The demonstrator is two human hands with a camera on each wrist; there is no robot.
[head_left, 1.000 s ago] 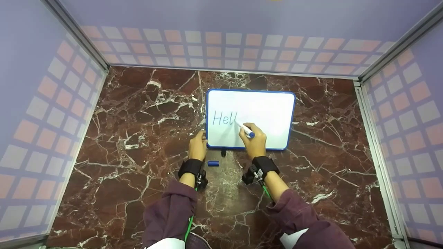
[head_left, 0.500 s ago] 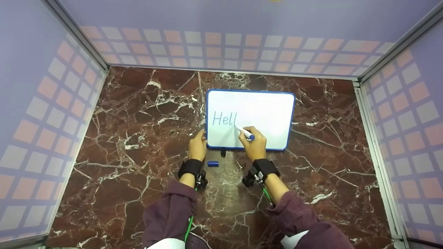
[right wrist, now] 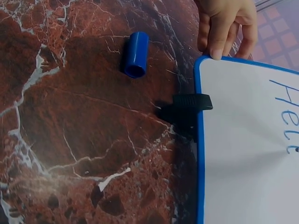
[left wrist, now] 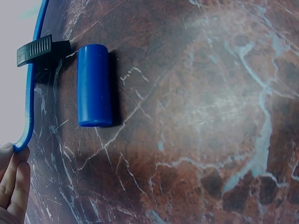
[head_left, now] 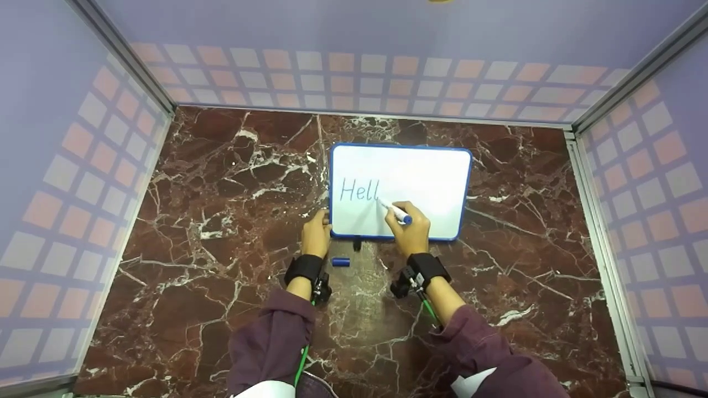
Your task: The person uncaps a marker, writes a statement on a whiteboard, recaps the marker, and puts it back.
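A blue-framed whiteboard [head_left: 426,171] lies on the marbled surface, with "Hell" in thin dark strokes across its left half. My right hand [head_left: 414,232] pinches a white marker [head_left: 398,212] with a blue end, its tip right at the foot of the last "l". At the board's near left corner is my left hand [head_left: 315,235]. In the right wrist view the left thumb [right wrist: 216,50] presses on top of that corner, fingers at and below the edge; the left wrist view shows the same pinch. The right hand and marker are outside the right wrist view.
A loose blue marker cap [left wrist: 94,86] lies on its side just in front of the board. Black clip [right wrist: 192,101] sits on the board's near edge. Purple panels with pale squares [head_left: 373,80] enclose the surface at the back and both sides.
My right hand has drawn the marker a little toward me and then slightly right, lengthening the second "l" into a small hook. The left hand keeps its place.
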